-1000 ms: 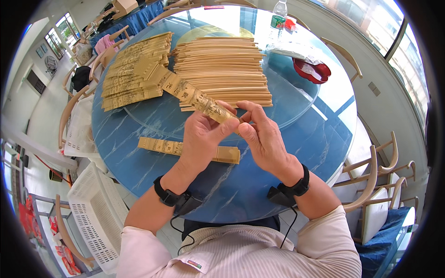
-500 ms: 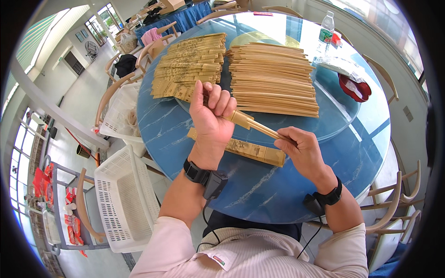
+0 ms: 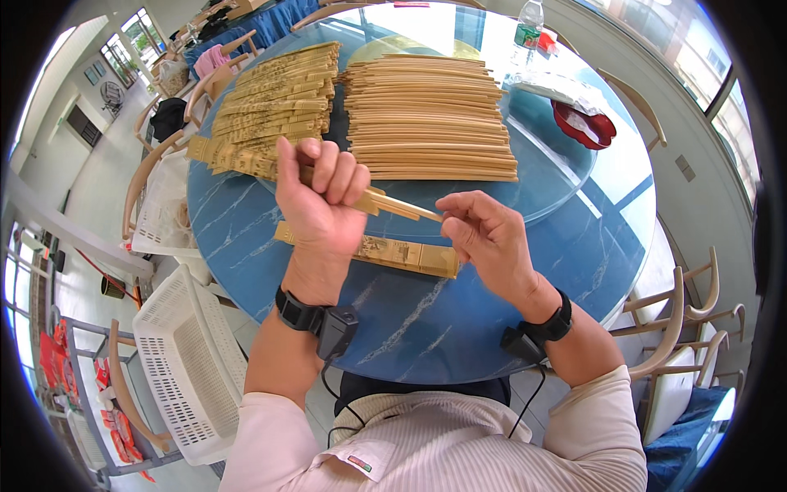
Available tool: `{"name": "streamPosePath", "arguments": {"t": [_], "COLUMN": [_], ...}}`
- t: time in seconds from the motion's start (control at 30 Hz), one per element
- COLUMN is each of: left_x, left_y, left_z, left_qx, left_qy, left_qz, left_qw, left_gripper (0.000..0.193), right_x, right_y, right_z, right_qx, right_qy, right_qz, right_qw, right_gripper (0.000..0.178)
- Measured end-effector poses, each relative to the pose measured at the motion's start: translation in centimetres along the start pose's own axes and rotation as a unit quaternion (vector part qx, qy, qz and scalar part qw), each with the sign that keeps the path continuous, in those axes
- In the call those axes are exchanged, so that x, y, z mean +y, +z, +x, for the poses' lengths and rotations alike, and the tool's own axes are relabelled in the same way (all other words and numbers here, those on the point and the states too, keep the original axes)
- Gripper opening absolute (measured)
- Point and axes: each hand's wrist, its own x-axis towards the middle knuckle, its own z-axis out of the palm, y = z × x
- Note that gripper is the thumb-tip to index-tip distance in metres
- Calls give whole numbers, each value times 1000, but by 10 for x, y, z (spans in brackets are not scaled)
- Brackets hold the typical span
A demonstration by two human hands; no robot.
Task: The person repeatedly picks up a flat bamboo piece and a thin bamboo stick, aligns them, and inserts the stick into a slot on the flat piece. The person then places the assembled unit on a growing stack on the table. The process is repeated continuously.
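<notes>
My left hand (image 3: 321,201) is closed around a gold printed paper sleeve (image 3: 374,202), its fingers curled over the top. A few wooden chopsticks (image 3: 403,207) stick out of the sleeve's right end, one reaching farther than the others. The thumb and fingers of my right hand (image 3: 494,244) pinch at the tip of that longest chopstick. Just below my hands, a flat gold sleeve (image 3: 406,255) lies on the blue table. Behind my left hand spreads a fanned pile of gold sleeves (image 3: 275,102). Beside it lies a broad stack of bare chopsticks (image 3: 428,123).
The round blue marbled table (image 3: 393,344) carries a glass turntable. At its far right stand a plastic bottle (image 3: 529,25), a white plastic packet (image 3: 561,90) and a red bowl (image 3: 584,127). White plastic baskets (image 3: 190,369) are at the left; wooden chairs (image 3: 674,328) surround the table.
The chopsticks have slid deeper into the sleeve, leaving a shorter length outside. My right hand has moved closer to my left and now grips near the tip. The whole view has shifted.
</notes>
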Motion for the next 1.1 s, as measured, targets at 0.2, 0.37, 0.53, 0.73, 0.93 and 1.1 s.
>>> {"name": "streamPosePath", "arguments": {"t": [0.2,0.37,0.53,0.73,0.93,1.1], "left_x": [-1,-1,-3,-19,-42,-43], "left_y": [-5,-3,-2,9,20,19], "left_z": [4,1,-1,-13,-34,-31], "left_qx": [-7,-31,-43,-62,-48,-64], "left_qy": [-33,-44,-48,-86,-131,-113], "left_qz": [-39,-44,-92,-87,-24,-17], "left_qw": [999,998,994,991,990,991], "left_gripper": [48,48,42,44,53,52], "right_x": [-11,-11,-11,-3,4,-7], "right_y": [-6,-9,-9,-2,6,2], "right_z": [3,3,1,-1,-2,-4], "right_qx": [-4,-36,-49,-112,-135,-107], "right_qy": [30,23,6,6,9,14], "right_qz": [24,26,35,14,2,7], "right_qw": [999,999,998,994,991,994], "right_gripper": [12,10,11,31,31,34]}}
